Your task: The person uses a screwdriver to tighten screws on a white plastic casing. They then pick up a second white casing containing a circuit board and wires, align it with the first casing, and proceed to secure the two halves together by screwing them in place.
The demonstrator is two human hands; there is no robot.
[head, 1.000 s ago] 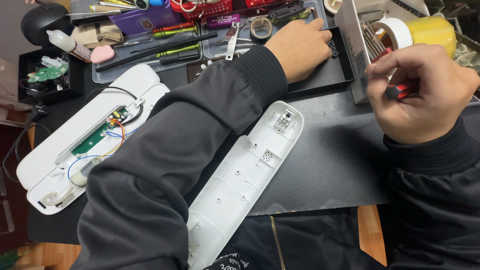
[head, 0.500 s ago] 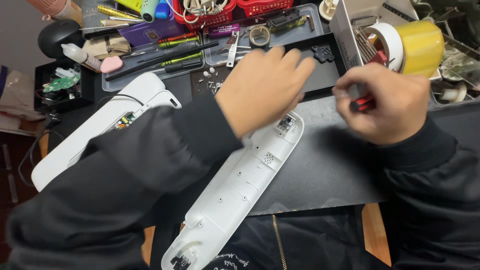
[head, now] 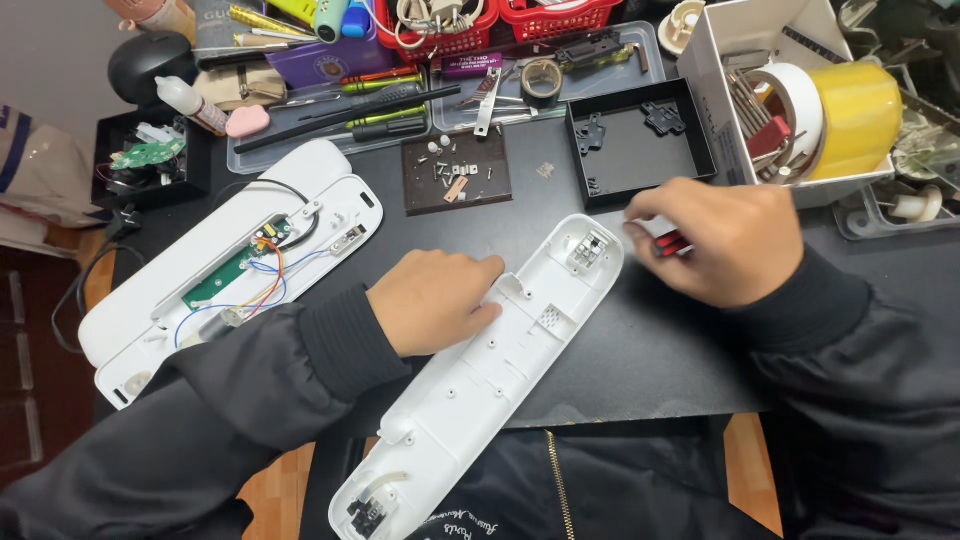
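Under the left hand: long white plastic housing shell, lying inside-up on the black work mat
Left hand: fingers flat and pressed on the shell's edge, no pinch
Right hand: curled tight around a red-handled tool, just right of the shell's upper end
Beyond the right hand: empty black square tray; yellow tape roll in a white box
Beyond the left hand: brown square pad carrying small screws
Left of the left hand: 2nd white housing with green circuit board
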